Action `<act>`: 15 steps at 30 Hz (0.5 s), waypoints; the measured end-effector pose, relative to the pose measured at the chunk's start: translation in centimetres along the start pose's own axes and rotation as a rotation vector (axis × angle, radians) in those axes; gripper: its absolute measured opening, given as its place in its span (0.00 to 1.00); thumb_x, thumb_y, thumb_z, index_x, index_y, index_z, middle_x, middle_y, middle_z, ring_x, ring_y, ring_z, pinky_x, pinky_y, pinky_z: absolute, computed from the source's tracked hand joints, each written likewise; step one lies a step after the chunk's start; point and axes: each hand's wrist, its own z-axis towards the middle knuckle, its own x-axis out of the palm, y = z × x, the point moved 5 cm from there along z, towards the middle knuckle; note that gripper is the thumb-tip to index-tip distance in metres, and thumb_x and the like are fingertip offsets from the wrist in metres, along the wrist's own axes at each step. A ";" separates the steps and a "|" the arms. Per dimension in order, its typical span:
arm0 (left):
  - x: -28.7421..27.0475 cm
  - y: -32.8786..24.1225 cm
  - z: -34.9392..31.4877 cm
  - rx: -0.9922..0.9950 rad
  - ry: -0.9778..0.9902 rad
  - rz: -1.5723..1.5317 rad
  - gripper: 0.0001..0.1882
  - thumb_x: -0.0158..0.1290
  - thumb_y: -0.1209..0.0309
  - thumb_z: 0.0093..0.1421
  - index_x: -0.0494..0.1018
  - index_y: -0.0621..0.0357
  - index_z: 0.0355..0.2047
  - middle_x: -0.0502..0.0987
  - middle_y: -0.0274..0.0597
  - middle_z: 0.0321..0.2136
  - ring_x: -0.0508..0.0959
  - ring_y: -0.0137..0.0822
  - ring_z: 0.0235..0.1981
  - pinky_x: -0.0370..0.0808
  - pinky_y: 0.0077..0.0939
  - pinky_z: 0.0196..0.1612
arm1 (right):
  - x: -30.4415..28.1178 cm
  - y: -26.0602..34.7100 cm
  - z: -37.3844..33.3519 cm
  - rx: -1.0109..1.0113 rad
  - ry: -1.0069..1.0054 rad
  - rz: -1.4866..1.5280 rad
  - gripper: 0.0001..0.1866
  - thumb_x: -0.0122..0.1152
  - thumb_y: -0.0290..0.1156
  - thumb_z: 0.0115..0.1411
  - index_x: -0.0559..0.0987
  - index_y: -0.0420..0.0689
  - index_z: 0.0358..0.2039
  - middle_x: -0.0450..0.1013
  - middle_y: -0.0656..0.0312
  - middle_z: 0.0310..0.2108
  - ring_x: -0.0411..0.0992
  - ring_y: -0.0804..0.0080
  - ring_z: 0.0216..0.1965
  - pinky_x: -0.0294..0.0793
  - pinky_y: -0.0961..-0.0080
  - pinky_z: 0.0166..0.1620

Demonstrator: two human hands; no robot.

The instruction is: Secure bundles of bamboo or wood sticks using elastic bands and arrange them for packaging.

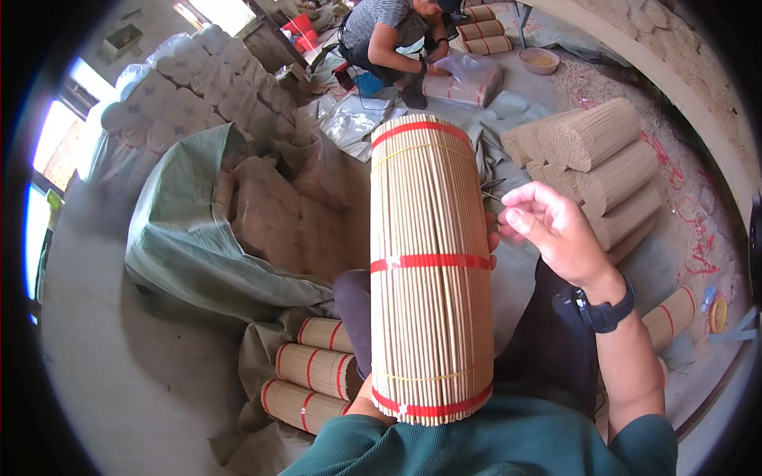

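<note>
A large round bundle of thin wooden sticks (432, 317) stands nearly upright in front of me. Red bands circle its top, middle and bottom, with thin yellow bands near both ends. My left hand (493, 239) grips it from behind; only fingertips show at its right edge, and the bundle hides the rest. Just right of the bundle, my right hand (556, 230) is raised, thumb and forefinger brought together. Whether something small is pinched between them I cannot make out. A dark thin object (493, 187) shows near these fingers, too small to name.
Banded stick bundles (311, 370) lie at my lower left. Unbanded bundles (603, 163) are stacked at right. A green tarp (178, 214) covers packed goods, with wrapped bundles (186, 99) piled behind. Ahead, a co-worker (389, 40) crouches by a plastic-wrapped bundle (468, 79); a bowl (539, 61) stands nearby.
</note>
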 end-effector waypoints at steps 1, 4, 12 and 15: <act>0.4 -0.2 -0.3 -0.003 -0.003 0.001 0.40 0.40 0.39 0.60 0.55 0.58 0.62 0.65 0.54 0.56 0.69 0.51 0.54 0.68 0.49 0.56 | 0.2 -0.2 0.4 -0.048 -0.032 -0.036 0.11 0.54 0.31 0.63 0.72 0.37 0.40 0.73 0.62 0.33 0.72 0.79 0.34 0.72 0.79 0.39; 1.0 -0.3 -0.7 -0.023 -0.004 0.002 0.40 0.40 0.40 0.60 0.55 0.58 0.62 0.65 0.54 0.55 0.69 0.51 0.54 0.68 0.50 0.55 | 0.8 -0.4 1.1 -0.045 -0.068 -0.091 0.08 0.56 0.28 0.61 0.72 0.36 0.37 0.73 0.63 0.31 0.71 0.81 0.32 0.71 0.81 0.37; 3.1 -0.7 -0.6 -0.081 0.023 -0.083 0.40 0.49 0.44 0.58 0.56 0.61 0.60 0.64 0.49 0.53 0.73 0.47 0.46 0.72 0.45 0.50 | 0.7 0.5 3.8 -0.314 -0.233 -0.197 0.06 0.56 0.23 0.56 0.71 0.39 0.35 0.72 0.63 0.27 0.72 0.78 0.30 0.73 0.78 0.36; 2.1 -0.1 -0.5 -0.105 0.011 -0.133 0.40 0.49 0.45 0.58 0.56 0.61 0.60 0.64 0.49 0.52 0.72 0.47 0.46 0.71 0.45 0.51 | 0.7 1.3 5.3 -0.444 -0.273 -0.337 0.08 0.56 0.22 0.54 0.69 0.40 0.35 0.72 0.62 0.27 0.73 0.75 0.30 0.73 0.76 0.36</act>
